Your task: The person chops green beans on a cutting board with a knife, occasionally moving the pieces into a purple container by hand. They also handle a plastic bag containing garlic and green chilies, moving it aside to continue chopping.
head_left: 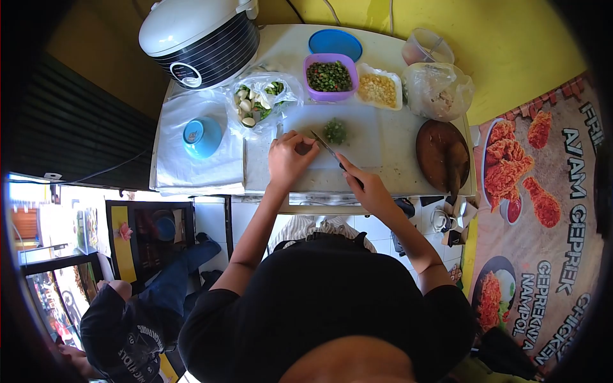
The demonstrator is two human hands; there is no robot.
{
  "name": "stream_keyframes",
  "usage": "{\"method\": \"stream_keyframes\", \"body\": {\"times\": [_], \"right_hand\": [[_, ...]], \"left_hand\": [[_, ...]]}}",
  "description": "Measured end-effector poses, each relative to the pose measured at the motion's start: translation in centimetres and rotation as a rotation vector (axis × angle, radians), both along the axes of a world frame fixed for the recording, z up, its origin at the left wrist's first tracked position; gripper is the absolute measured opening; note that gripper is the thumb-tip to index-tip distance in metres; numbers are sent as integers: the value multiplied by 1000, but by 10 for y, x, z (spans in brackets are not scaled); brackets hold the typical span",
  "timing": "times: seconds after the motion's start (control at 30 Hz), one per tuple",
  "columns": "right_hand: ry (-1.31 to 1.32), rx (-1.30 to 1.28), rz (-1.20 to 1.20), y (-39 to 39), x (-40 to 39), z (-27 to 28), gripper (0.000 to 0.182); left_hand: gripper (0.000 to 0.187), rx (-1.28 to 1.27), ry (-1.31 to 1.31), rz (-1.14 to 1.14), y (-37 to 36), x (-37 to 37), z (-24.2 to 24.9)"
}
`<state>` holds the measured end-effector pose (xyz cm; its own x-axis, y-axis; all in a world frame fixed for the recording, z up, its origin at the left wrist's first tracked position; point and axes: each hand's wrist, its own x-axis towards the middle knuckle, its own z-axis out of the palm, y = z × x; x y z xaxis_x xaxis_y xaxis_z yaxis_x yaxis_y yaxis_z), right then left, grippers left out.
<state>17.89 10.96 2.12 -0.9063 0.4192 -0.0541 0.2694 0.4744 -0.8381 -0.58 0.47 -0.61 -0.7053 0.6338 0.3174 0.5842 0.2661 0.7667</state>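
My right hand [369, 187] is wrapped round the dark handle of a knife [327, 147]. Its blade points up and left over a whitish cutting board [365, 152]. Just left of the blade, my left hand [292, 157] has its fingers curled together; whatever they pinch, if anything, is too small to make out. A little heap of finely chopped green pieces [334, 131] lies on the board beyond the knife. Behind the board stands a purple tub [330, 96] of chopped green vegetables, beside a white tray [399, 96] of chopped pale yellowish pieces.
A plastic bag [290, 96] holds garlic and greens. Left are a rice cooker [198, 38], plastic sheets [217, 169] and an overturned blue bowl [203, 137]. A stone mortar with pestle [431, 156] and another bag [440, 89] stand right. Another person [128, 332] sits at lower left.
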Motion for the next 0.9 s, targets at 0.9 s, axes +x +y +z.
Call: {"method": "stream_keyframes", "body": {"times": [0.9], "right_hand": [[-2, 73, -6, 1, 4, -3, 50]], "left_hand": [[15, 40, -144, -28, -9, -5, 1]]}}
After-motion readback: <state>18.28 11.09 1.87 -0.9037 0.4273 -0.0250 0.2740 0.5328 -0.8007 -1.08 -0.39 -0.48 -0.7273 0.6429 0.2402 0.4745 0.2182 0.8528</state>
